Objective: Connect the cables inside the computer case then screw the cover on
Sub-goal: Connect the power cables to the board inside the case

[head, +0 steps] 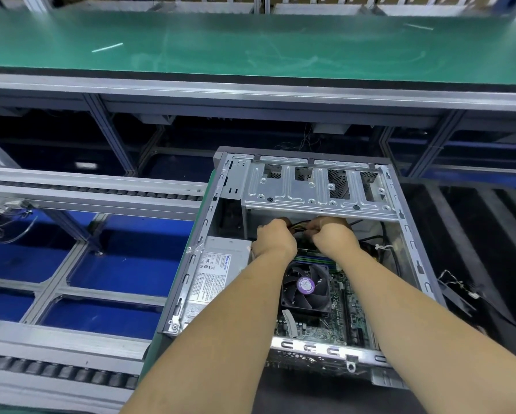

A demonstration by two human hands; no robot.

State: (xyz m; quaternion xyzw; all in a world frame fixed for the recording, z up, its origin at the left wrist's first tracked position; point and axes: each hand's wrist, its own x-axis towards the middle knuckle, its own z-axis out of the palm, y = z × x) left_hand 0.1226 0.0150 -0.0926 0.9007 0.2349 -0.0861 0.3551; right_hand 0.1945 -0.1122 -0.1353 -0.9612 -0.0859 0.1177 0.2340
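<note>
In the lower centre of the frame lay the computer case, open side up with its cover off, a bare grey metal shell with punched slots along its rails. A perforated silver drive bracket spanned its upper end; below it sat the power supply with a printed label at the left, a black fan with a purple sticker in the middle, and green motherboard to the right. Both forearms reached in from the bottom edge. The left hand and the right hand were curled side by side just under the bracket, each gripping the cables, a yellow, red and black bundle running between them. The bracket's edge hung close above the knuckles. Left of the case ran roller rails over blue flooring; a green bench crossed the top.
</note>
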